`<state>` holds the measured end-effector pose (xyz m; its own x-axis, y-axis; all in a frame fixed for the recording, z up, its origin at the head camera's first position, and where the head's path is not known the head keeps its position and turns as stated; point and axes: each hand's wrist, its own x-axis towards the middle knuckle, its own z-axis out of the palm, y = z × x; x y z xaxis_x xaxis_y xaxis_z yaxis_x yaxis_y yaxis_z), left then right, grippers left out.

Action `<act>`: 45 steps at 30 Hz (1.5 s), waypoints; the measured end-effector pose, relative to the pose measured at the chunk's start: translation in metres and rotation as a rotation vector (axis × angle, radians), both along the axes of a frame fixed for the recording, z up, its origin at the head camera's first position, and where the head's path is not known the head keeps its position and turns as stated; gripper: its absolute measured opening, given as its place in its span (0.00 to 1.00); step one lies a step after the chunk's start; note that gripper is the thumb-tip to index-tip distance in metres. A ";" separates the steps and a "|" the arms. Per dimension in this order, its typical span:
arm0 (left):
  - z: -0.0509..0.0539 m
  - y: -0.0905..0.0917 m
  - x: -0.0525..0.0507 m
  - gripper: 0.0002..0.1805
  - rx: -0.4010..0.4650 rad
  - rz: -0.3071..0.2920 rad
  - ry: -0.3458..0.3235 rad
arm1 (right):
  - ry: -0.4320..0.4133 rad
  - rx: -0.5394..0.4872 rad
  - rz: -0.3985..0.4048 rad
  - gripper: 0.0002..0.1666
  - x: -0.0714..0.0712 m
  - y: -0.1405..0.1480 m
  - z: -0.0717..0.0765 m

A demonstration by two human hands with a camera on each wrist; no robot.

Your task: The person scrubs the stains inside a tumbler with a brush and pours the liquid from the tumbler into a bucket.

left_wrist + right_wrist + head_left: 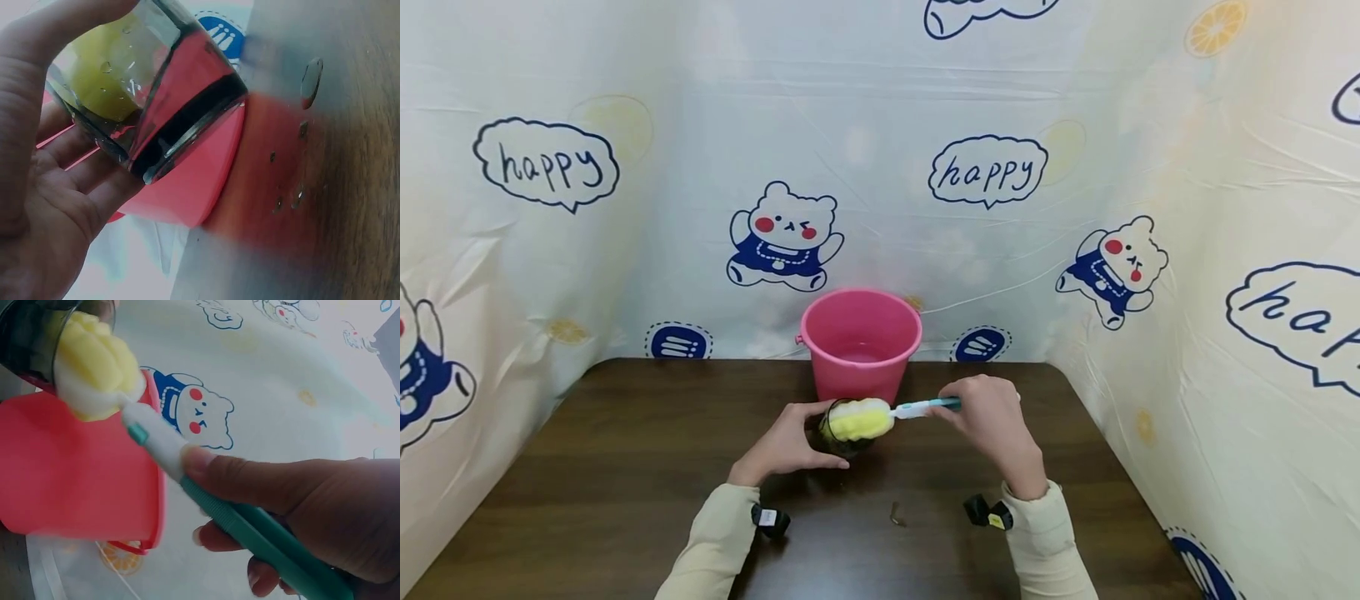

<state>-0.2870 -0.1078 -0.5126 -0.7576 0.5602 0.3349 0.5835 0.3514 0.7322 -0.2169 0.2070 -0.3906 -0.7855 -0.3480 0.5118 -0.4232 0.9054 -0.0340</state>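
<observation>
My left hand [790,442] holds a dark see-through glass [187,119], tilted on its side a little above the table, its mouth turned toward the right hand. With my right hand [992,421] I grip the white and teal handle [237,525] of a sponge bottle brush. The brush's yellow and white sponge head [861,419] sits partly inside the glass mouth; in the left wrist view its yellow shows through the wet glass wall. In the right wrist view, the thumb lies along the handle and the fingers curl beneath it.
A pink bucket [860,379] stands right behind the glass, near the table's back edge. Water drops [300,194] lie on the brown wooden table [647,467], with a small wet streak [897,514] nearer the front. A printed cloth [880,125] hangs behind and at both sides.
</observation>
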 end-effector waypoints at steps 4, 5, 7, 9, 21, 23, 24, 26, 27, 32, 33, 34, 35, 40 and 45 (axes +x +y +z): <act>0.000 0.000 -0.001 0.49 -0.032 0.008 -0.011 | -0.047 0.026 0.021 0.15 0.002 0.000 0.000; -0.001 0.000 -0.001 0.49 -0.039 0.010 -0.016 | -0.052 0.032 0.031 0.15 0.002 0.000 0.000; -0.002 0.000 -0.001 0.49 -0.045 0.006 -0.034 | -0.047 0.028 0.050 0.15 0.002 -0.001 -0.002; -0.003 0.000 -0.001 0.49 -0.035 0.002 -0.042 | -0.019 0.022 0.050 0.15 0.001 -0.001 -0.003; -0.003 -0.003 -0.004 0.49 -0.037 0.010 -0.015 | -0.052 0.029 0.044 0.15 0.002 -0.003 0.001; -0.003 -0.003 -0.003 0.49 -0.041 0.007 -0.024 | -0.065 0.008 0.059 0.15 0.001 -0.002 0.000; -0.003 -0.003 -0.003 0.48 -0.040 0.008 -0.025 | -0.059 -0.001 0.059 0.15 0.001 -0.002 0.000; -0.004 -0.003 -0.003 0.48 -0.027 0.010 -0.020 | -0.030 -0.019 0.045 0.16 -0.001 -0.002 -0.002; -0.003 -0.003 -0.004 0.47 -0.017 0.013 -0.017 | -0.014 -0.024 0.031 0.16 -0.001 -0.002 -0.002; -0.001 -0.003 -0.006 0.48 0.000 0.028 0.009 | 0.021 -0.003 -0.027 0.16 0.000 -0.003 0.000; -0.001 -0.003 -0.006 0.48 -0.004 0.029 0.010 | 0.014 0.008 -0.028 0.15 0.001 -0.003 0.001; 0.000 -0.003 -0.006 0.48 -0.009 0.029 0.010 | 0.004 0.021 -0.024 0.15 0.003 -0.003 0.002; 0.000 -0.003 -0.005 0.48 -0.017 0.028 0.009 | -0.011 0.029 -0.015 0.15 0.004 -0.003 0.002; -0.002 -0.002 -0.004 0.46 -0.033 0.014 -0.003 | -0.028 0.030 0.019 0.16 0.005 -0.004 0.003; -0.003 0.000 -0.004 0.45 -0.019 0.007 0.004 | 0.021 0.013 -0.012 0.16 0.002 -0.005 0.000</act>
<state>-0.2908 -0.1076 -0.5159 -0.7603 0.5610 0.3274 0.5839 0.3694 0.7230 -0.2146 0.2024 -0.3903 -0.7791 -0.3453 0.5232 -0.4126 0.9108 -0.0132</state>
